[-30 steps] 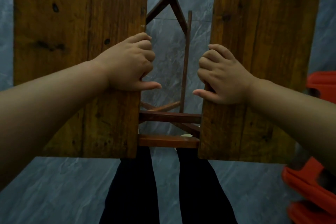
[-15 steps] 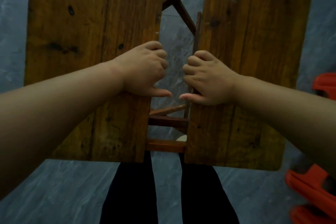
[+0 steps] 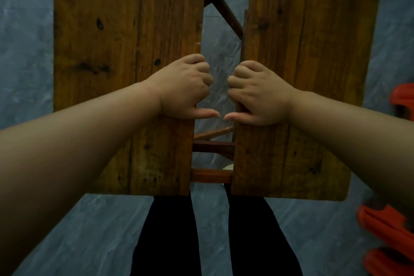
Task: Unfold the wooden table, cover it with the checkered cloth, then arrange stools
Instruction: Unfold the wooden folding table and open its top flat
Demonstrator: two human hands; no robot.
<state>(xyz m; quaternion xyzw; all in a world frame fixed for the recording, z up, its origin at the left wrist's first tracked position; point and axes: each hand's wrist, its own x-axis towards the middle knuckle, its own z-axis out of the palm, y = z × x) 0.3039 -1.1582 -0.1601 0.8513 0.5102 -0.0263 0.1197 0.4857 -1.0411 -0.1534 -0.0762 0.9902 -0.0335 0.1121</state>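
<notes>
Wooden, knotted brown bench halves (image 3: 125, 51) running near to far are gripped at their facing inner edges, left hand (image 3: 186, 89) curled on the left board, right hand (image 3: 257, 92) on the right, a narrow gap lying between them over the floor.

The floor (image 3: 67, 219) is grey, marbled tile. On it stands the wooden desk (image 3: 125, 51), its top in two plank halves, a left half and a right half (image 3: 313, 51), with a narrow gap between them. Through the gap show dark crossed braces (image 3: 220, 4) and reddish rails (image 3: 211, 176) of the frame below. Red stools (image 3: 389, 226) sit on the floor just beside the desk's near right corner.
</notes>
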